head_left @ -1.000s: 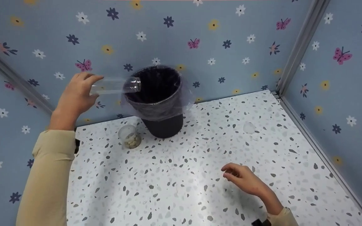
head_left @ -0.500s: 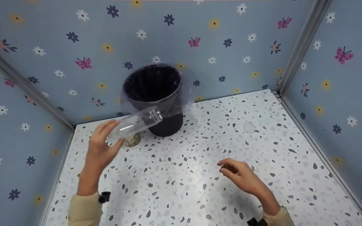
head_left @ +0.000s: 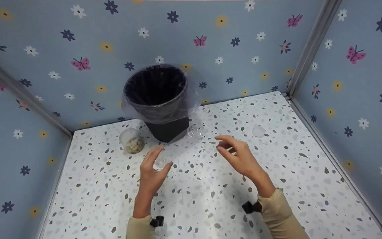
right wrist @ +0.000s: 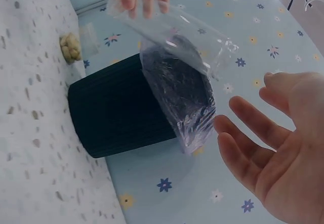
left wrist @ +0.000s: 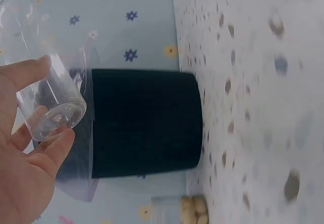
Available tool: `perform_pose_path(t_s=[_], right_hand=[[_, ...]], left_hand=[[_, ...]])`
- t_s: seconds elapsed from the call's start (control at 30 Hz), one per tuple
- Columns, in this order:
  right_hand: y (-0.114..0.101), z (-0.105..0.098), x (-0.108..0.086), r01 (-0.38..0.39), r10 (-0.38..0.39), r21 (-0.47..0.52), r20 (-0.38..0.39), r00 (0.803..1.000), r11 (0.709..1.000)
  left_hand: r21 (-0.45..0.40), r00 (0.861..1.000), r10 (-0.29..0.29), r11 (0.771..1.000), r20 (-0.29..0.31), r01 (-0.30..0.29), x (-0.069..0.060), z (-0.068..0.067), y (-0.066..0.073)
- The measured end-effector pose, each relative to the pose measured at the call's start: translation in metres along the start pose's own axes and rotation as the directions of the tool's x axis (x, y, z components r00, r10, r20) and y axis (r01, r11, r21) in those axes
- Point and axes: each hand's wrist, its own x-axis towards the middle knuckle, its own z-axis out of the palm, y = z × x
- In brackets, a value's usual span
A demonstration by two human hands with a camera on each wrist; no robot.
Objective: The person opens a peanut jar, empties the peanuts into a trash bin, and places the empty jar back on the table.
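Colourless, the bottle (left wrist: 65, 89) juts from the left hand (head_left: 153, 174), whose grip is clamped near the bottle's base, toward the right hand (head_left: 242, 159), fingers apart and holding nothing, so light, even pressure should prevent slipping

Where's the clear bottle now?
In the head view, the clear bottle is mid-picture in the left hand, in front of the black bin and left of the right hand.
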Motion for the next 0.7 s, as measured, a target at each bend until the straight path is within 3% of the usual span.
perform_pose_path(t_s=[0.2,0.43,0.57,0.7], right_hand=[[-0.005,0.001,0.024,0.015,-0.015,-0.011,0.001,1.0,1.0],[-0.004,0.0,0.026,0.064,-0.067,-0.082,-0.035,0.997,0.995],[-0.003,-0.003,0.027,0.076,-0.079,-0.1,-0.031,0.996,0.992],[0.0,-0.01,0.039,0.105,-0.102,-0.131,0.032,0.994,0.986]], left_hand=[[-0.071,1.0,-0.026,0.997,-0.011,0.026,0.005,0.03,0.017],[-0.144,1.0,-0.016,0.989,-0.015,0.014,0.013,0.04,0.055],[-0.177,1.0,-0.028,0.984,0.014,0.03,0.01,0.043,0.052],[-0.233,0.993,-0.1,0.966,0.054,0.11,0.002,0.041,0.038]])
